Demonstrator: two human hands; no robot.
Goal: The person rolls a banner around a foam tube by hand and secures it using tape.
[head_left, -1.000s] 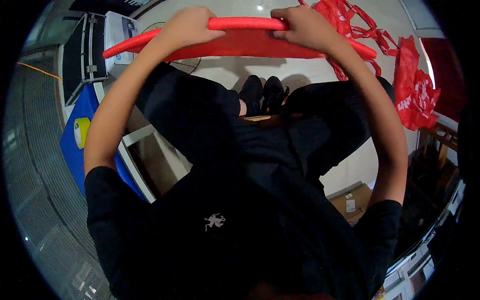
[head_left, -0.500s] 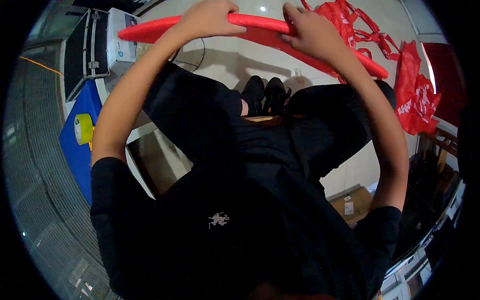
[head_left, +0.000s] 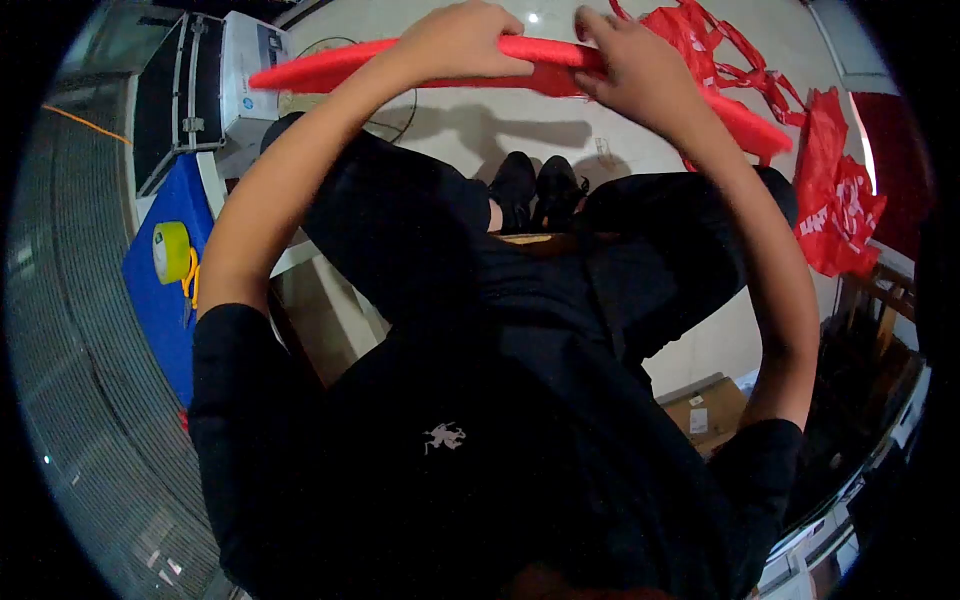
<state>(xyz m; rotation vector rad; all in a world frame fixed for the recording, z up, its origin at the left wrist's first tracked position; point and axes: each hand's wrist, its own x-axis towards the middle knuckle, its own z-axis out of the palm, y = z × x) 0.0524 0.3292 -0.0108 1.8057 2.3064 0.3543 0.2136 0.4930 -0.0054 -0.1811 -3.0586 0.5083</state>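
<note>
Held out above my knees is a long, flat piece of folded red fabric; whether it is a bag I cannot tell. My left hand is closed over its upper edge, left of the middle. A short way to the right, my right hand pinches the same edge between thumb and fingers. Both ends of the fabric stick out past my hands, the right end sloping down. Part of its lower side is hidden behind my hands and forearms.
Red bags with white print lie at the right. On the left, a blue surface carries yellow-green tape and orange-handled scissors. Behind it stand a black case and a white box. A cardboard box sits lower right.
My left hand has slid right along the red fabric's edge, closer to my right hand. The left part of the fabric looks a little flatter. The view has shifted slightly.
</note>
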